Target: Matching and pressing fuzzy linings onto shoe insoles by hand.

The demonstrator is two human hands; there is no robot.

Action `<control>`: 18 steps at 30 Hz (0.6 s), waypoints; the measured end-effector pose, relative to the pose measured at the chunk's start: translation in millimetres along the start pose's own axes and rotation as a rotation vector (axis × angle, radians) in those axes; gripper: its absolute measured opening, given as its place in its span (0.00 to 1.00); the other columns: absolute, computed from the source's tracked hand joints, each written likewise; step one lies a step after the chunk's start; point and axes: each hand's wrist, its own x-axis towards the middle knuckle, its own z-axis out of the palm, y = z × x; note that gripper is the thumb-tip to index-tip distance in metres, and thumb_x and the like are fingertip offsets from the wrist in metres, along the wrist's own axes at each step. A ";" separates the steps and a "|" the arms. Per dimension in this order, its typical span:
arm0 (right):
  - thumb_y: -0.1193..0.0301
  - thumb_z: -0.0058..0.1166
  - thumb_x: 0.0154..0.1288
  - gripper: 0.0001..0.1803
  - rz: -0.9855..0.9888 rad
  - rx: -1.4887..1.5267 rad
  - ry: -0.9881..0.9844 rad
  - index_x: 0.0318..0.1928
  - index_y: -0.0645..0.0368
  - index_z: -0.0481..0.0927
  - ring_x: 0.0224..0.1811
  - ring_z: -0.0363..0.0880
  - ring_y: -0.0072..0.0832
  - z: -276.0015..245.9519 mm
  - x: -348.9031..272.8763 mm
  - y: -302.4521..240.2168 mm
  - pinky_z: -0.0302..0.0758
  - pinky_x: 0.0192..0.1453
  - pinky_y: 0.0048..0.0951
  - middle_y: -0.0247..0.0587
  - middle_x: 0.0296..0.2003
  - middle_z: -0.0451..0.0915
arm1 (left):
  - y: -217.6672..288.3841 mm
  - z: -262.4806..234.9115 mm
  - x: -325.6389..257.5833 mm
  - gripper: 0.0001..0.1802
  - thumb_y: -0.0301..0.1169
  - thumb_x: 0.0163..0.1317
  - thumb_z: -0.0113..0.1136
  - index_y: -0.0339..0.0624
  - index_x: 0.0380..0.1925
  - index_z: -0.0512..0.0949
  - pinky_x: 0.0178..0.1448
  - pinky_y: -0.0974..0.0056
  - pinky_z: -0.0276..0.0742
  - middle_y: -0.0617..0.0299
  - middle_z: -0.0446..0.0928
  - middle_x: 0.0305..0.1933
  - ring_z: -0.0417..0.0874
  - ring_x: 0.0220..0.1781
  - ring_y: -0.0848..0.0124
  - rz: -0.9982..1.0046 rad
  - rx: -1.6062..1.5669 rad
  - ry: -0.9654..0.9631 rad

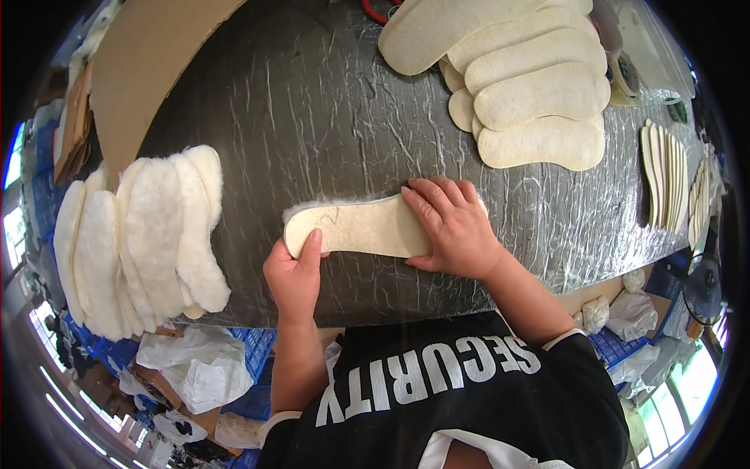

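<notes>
Bare table (312, 117) lies open between fleecy insoles (156, 234) and felt insoles (531, 86).

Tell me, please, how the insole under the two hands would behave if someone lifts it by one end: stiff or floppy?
The insole is thin and flat with a fleecy fringe, so it probably droops somewhat. It looks light for its size. The right hand presses it down and the left hand pinches its end, which hints it may slide on the wrinkled dark table cover.
</notes>
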 end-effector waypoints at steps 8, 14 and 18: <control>0.57 0.69 0.42 0.44 -0.009 0.093 0.109 0.60 0.60 0.67 0.62 0.64 0.44 1.0 15.2 -13.9 0.59 0.64 0.48 0.45 0.60 0.67 | 2.1 2.9 -1.4 0.10 0.27 0.62 0.62 0.31 0.39 0.79 0.36 0.73 0.74 0.62 0.82 0.34 0.79 0.32 0.79 0.023 -0.017 0.021; 0.68 0.65 0.51 0.21 -0.151 0.644 0.236 0.45 0.60 0.76 0.47 0.73 0.43 37.7 73.6 -37.6 0.68 0.53 0.40 0.45 0.42 0.76 | -0.6 -1.1 -0.2 0.12 0.21 0.59 0.62 0.31 0.42 0.77 0.41 0.72 0.75 0.60 0.79 0.37 0.78 0.35 0.77 0.305 0.189 -0.104; 0.72 0.62 0.54 0.09 -0.107 0.856 0.160 0.34 0.58 0.76 0.36 0.74 0.41 34.4 76.6 -37.0 0.67 0.46 0.37 0.40 0.28 0.76 | -8.7 -29.4 1.3 0.16 0.24 0.64 0.55 0.34 0.52 0.70 0.34 0.72 0.75 0.61 0.74 0.33 0.77 0.29 0.76 0.076 -0.463 -0.171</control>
